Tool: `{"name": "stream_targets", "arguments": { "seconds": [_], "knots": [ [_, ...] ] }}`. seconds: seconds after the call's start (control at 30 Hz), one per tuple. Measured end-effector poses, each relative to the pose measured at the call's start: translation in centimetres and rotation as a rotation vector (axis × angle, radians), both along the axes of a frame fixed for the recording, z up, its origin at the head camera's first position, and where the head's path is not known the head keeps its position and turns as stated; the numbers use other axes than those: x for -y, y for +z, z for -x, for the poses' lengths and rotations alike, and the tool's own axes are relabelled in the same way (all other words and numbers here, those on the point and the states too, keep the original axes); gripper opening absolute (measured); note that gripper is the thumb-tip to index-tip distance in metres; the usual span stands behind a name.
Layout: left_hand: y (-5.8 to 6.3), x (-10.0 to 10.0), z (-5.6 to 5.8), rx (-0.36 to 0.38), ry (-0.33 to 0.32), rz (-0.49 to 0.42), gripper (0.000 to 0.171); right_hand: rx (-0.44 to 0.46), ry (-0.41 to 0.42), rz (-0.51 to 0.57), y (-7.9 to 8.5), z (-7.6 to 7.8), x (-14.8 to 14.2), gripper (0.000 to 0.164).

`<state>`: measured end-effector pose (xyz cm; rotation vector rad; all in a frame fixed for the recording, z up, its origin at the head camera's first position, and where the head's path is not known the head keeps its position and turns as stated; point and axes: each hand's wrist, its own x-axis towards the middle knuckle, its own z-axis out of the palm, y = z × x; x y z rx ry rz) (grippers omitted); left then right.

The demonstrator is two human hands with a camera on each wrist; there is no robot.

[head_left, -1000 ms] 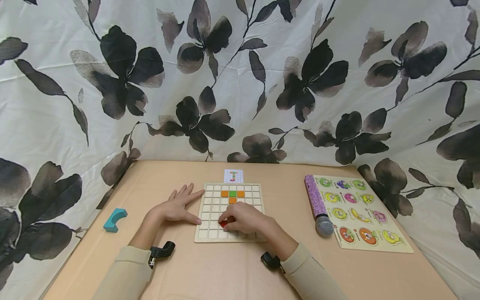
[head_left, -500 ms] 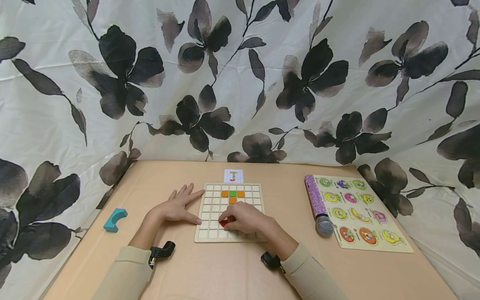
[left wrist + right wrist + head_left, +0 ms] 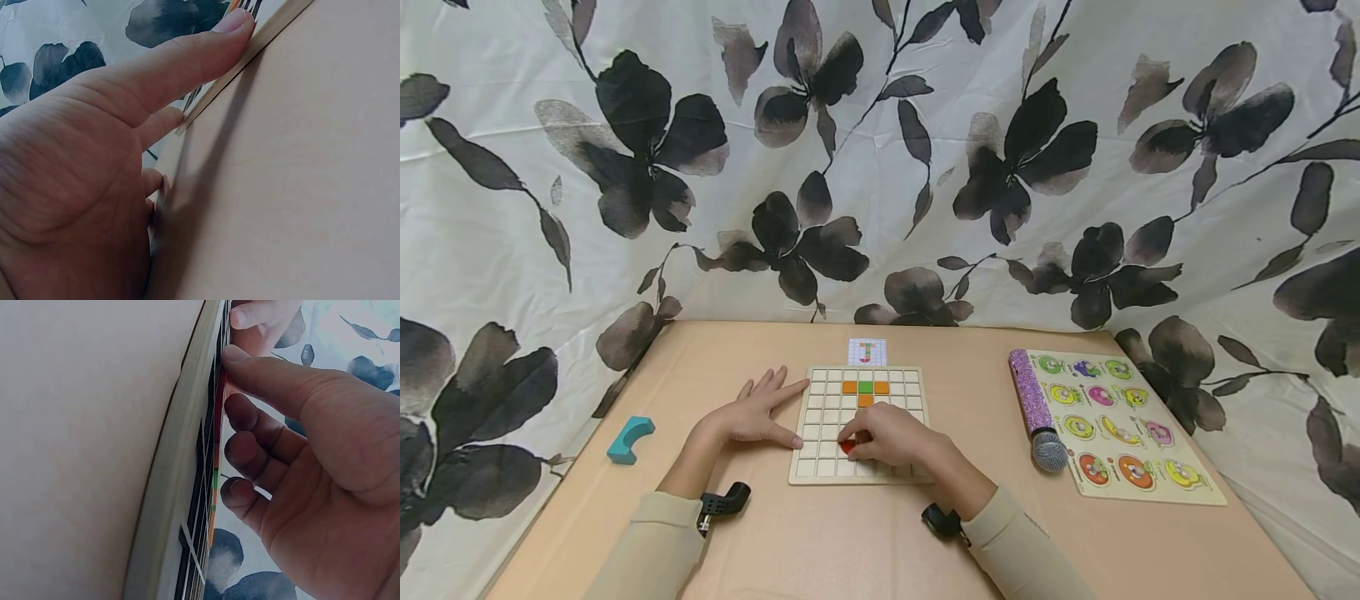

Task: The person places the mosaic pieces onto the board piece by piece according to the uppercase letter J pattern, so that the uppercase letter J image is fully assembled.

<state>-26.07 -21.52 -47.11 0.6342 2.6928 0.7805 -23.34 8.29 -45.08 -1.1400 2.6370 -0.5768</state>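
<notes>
A pale grid board lies flat on the table, with orange tiles and a green tile in its upper squares. Over the board's lower middle, my right hand has its thumb and curled fingers at a red piece, which they partly cover. The right wrist view has the thumb against the red strip at the board's surface. My left hand is spread flat on the table, its thumb and index finger touching the board's left edge.
A small pattern card lies just beyond the board. To the left is a teal arch-shaped block. At right, a glittery purple microphone lies along the left side of a fruit picture board. A floral cloth hangs behind.
</notes>
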Motion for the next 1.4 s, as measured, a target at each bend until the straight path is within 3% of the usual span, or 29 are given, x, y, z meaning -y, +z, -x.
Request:
{"name": "stream_targets", "arguments": {
  "seconds": [0.33, 0.67, 1.07, 1.4],
  "knots": [
    [-0.1, 0.0, 0.0, -0.003, 0.002, 0.004, 0.110, 0.003, -0.005, 0.052, 0.2, 0.2, -0.4, 0.023],
    [-0.2, 0.0, 0.0, -0.003, 0.004, 0.002, 0.111, 0.062, -0.112, 0.174, 1.2, 0.6, -2.1, 0.020],
    [-0.3, 0.0, 0.0, -0.002, 0.005, -0.001, 0.111, 0.091, 0.050, 0.083, 0.2, 0.6, -1.8, 0.017],
    [-0.3, 0.0, -0.1, 0.002, 0.007, -0.003, 0.111, 0.085, 0.067, 0.066, 0.1, 0.4, -1.7, 0.018]
  ]
}}
